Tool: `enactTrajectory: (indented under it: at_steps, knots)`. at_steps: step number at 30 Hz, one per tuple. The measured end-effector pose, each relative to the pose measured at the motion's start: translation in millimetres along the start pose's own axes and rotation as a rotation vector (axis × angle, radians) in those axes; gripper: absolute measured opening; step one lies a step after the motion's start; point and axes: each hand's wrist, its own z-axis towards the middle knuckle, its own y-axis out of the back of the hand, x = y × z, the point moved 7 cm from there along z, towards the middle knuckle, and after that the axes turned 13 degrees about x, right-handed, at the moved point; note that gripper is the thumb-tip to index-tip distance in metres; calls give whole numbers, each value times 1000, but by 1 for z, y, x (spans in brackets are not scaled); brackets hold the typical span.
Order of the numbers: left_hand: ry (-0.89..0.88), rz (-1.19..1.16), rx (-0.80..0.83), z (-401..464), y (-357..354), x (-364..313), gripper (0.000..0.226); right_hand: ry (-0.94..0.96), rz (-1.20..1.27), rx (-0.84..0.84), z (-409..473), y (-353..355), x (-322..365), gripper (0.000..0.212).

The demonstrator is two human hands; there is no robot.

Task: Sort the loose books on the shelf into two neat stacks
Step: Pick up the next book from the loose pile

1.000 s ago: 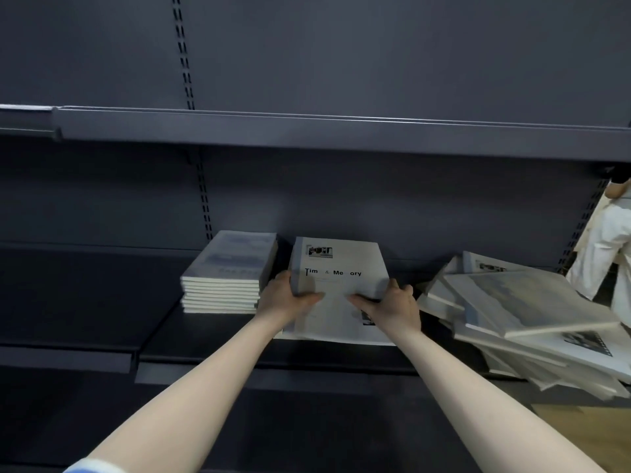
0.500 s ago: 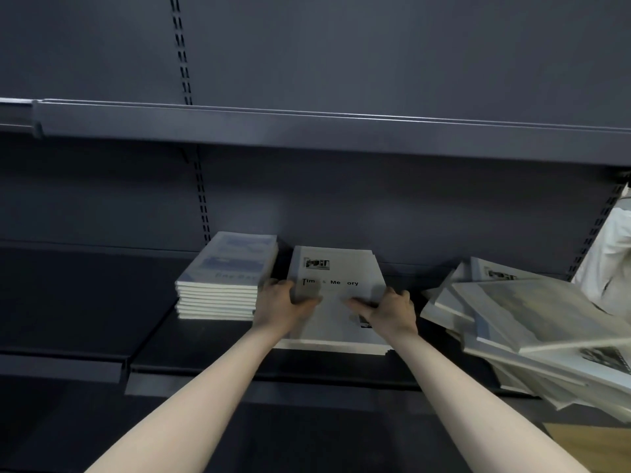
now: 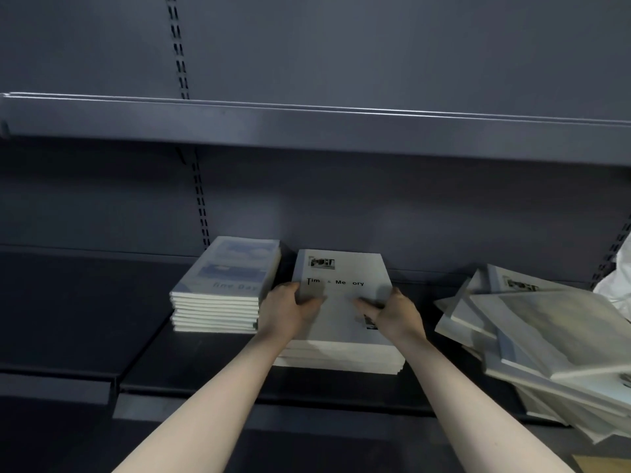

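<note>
Both hands hold the top book of the middle stack on the shelf.

The book (image 3: pixel 343 291), its white cover printed with dark words, lies flat atop a low stack (image 3: pixel 338 358) at 12 o'clock from the wrists. The left hand (image 3: pixel 290 310) grips its left edge, thumb across the cover and fingers curled under; the right hand (image 3: pixel 394 314) grips the right edge likewise, thumb pointing to 10 o'clock. At 9 o'clock, just beside, stands a neat taller pile (image 3: pixel 222 291). At 3 o'clock, apart from it, loose books (image 3: pixel 546 339) lie heaped and tilted on the shelf (image 3: pixel 191 363). White cloth (image 3: pixel 618 285) shows at the far right edge.
</note>
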Motion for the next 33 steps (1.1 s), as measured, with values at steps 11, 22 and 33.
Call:
enactTrajectory:
  at_steps: [11,22,33]
  knots:
    - [17,21,-44,7,1,1,47,-17,-2,7,8,0,0,67]
    - [10,0,-23,4,1,-1,46,-43,28,1,7,-1,-3,74]
    - [37,328,92,5,0,-13,39,-61,-159,50,0,2,7,77]
